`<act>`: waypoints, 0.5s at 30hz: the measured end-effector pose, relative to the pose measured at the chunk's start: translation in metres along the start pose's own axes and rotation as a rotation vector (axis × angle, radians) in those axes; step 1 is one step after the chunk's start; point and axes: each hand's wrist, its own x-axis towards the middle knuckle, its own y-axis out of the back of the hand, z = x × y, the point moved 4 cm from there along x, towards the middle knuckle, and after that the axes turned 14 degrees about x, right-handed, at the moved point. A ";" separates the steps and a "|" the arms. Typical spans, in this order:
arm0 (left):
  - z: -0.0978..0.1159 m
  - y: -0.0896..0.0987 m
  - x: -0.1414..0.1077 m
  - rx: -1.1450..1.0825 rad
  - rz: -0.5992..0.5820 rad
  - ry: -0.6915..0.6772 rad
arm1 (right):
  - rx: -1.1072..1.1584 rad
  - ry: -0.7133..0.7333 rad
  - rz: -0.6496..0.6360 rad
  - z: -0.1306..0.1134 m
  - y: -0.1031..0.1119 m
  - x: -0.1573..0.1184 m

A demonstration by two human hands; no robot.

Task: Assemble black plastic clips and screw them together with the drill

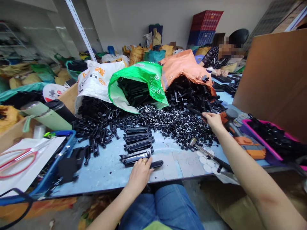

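Note:
My left hand (140, 174) is at the front of the blue-topped table, its fingers curled over a long black plastic part (157, 164). Just behind it, several similar black parts (137, 139) lie side by side in a row. My right arm stretches out to the pile, where my right hand (213, 121) pinches the end of a long black strip (194, 111). Below that strip spreads a heap of small black-headed metal pins (172, 123). A hammer (211, 156) lies under my right forearm.
Black parts spill from a white sack (96, 80), a green sack (155, 78) and an orange sack (182, 62). An orange-and-grey power tool (240, 137) and a pink-rimmed basket (263, 139) stand right. Left is a blue tray (70, 140) with scissors (21, 158). Another person (216, 60) sits behind.

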 end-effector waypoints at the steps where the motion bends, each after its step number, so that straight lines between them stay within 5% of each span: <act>1: -0.001 0.004 0.002 -0.149 0.038 0.046 | 0.099 -0.001 -0.076 -0.001 -0.001 -0.018; 5: 0.003 0.019 0.020 -0.921 0.150 0.281 | 0.486 -0.039 -0.638 -0.023 -0.029 -0.121; 8: 0.014 0.019 0.029 -1.186 0.152 0.457 | 0.330 0.123 -0.939 -0.052 -0.049 -0.191; 11: 0.022 0.016 0.028 -1.053 0.124 0.460 | -0.069 0.459 -0.925 -0.071 -0.057 -0.223; 15: 0.025 0.011 0.021 -0.589 -0.008 0.088 | -0.366 0.722 -1.058 -0.057 -0.067 -0.237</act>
